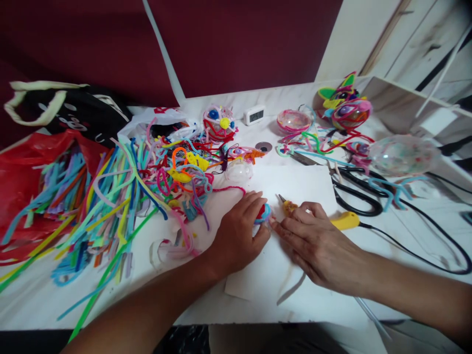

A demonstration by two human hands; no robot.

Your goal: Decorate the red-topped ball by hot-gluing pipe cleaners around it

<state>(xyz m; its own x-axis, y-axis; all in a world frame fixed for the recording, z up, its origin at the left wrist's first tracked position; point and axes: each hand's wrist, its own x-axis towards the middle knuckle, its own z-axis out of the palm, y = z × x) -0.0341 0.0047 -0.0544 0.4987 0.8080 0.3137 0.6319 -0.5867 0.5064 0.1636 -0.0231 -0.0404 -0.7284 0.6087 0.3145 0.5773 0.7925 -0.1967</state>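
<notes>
A small round coil of red and blue pipe cleaner (262, 213) is pinched between the thumb and fingers of my left hand (239, 235), just above the white sheet (265, 275). My right hand (317, 243) comes in from the right with its fingers curled, and its foremost fingertip meets the coil's right edge. What else those fingers hold is hidden. Just beyond them, a glue gun (344, 221) with a yellow handle shows its metal tip to the left; my right hand covers its middle.
Loose pipe cleaners (121, 196) in many colours cover the left, beside a red bag (18, 172). Large black-handled scissors (359, 196) and a clear plastic shell (405, 155) lie right. Decorated balls (219, 123) and a small digital clock (254, 115) stand behind. The glue gun's black cord (416, 263) loops right.
</notes>
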